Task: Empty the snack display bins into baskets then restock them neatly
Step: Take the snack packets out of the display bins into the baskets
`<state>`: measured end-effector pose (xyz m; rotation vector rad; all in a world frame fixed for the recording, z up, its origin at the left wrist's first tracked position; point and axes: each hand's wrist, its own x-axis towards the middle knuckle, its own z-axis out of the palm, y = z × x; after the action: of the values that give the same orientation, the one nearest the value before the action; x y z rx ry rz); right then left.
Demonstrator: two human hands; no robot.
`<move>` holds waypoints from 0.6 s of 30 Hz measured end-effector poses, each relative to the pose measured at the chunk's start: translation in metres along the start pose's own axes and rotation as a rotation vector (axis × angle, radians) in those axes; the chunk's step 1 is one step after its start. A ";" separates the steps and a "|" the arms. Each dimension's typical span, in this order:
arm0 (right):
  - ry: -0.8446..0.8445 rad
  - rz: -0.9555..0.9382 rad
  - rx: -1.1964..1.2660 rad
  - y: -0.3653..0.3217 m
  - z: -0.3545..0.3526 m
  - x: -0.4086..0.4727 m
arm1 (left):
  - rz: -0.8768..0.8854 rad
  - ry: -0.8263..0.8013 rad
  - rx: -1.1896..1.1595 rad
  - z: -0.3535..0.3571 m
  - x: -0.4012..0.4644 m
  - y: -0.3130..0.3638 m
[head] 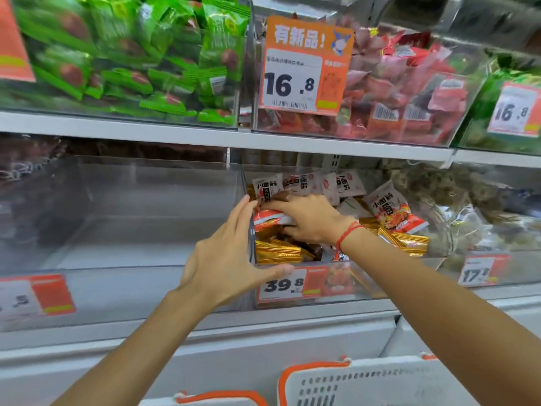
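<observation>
On the left we see an empty clear bin [123, 218]. Our left hand [231, 253] braces the snack bin [395, 288] at its corner, fingers straight. Inside, our right hand [307, 221] curls around a red-and-white packet [270, 216] among gold packets [278, 252]. White baskets [380, 382] sit below.

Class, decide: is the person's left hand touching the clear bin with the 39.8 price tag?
Touching. The head view shows the left hand against the bin: thumb on its front edge, straight fingers against its left wall.
</observation>
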<state>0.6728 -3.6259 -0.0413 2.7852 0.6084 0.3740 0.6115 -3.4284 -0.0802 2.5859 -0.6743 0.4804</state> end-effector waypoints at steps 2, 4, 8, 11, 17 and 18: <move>0.038 -0.036 0.009 0.000 -0.003 -0.011 | -0.002 -0.010 0.007 -0.001 0.000 0.001; 0.059 -0.056 0.002 -0.002 -0.010 -0.020 | -0.002 -0.013 0.003 -0.002 0.001 0.001; 0.131 -0.052 0.008 0.001 -0.020 -0.043 | -0.002 -0.019 -0.002 -0.003 0.000 0.001; 0.186 0.049 0.072 0.014 -0.037 -0.065 | -0.002 -0.037 0.013 -0.005 0.000 0.002; 0.217 0.076 0.158 0.015 -0.088 -0.144 | -0.032 -0.089 -0.011 -0.010 0.001 0.005; 0.191 0.090 0.199 0.013 -0.096 -0.161 | -0.028 -0.078 -0.006 -0.011 0.001 0.006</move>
<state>0.5073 -3.6883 0.0214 2.9970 0.5920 0.6376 0.6071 -3.4282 -0.0686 2.6166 -0.6630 0.3700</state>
